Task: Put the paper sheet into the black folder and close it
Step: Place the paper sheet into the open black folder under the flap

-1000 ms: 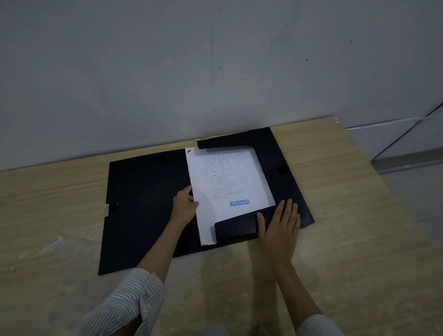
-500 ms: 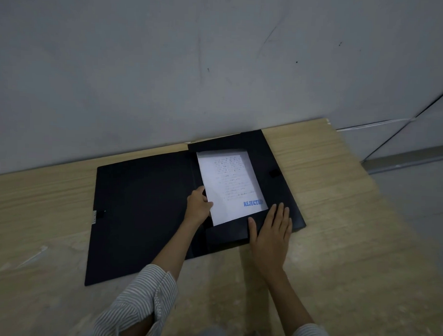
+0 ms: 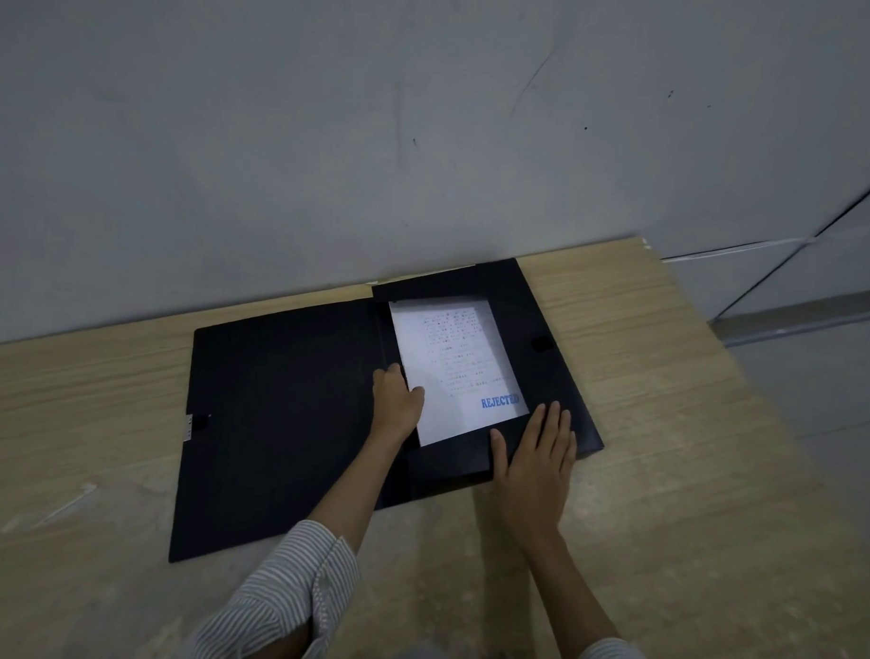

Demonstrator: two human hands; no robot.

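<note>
Vs the frame 1 s ago, the paper sheet [image 3: 454,369] sits deeper in the black folder [image 3: 282,422]: its near-left corner no longer sticks out past the bottom flap [image 3: 448,460], and its near edge is now tucked under that flap. The left hand [image 3: 396,402] has moved w/ it, from the sheet's left edge further in toward the spine. Blue stamp "REJECTED" [image 3: 499,402] reads clearly near the sheet's near-right corner; the rest of the print is too small to read. Sheet lies flat in the folder's right half, long axis running away from the person, tilted a bit left at the far end, top edge under the far flap [image 3: 424,287]. Folder lies open on the wooden desk [image 3: 667,386], long side across, far edge near the grey wall [image 3: 331,128]; a small white label [image 3: 188,427] sits on its left edge. Left hand is curled, thumb on the sheet's left edge, pinching it. Right hand [image 3: 534,461] is spread flat, fingers together, pressing on the bottom flap and the folder's near-right corner. Striped sleeve [image 3: 286,590] on left arm.
</note>
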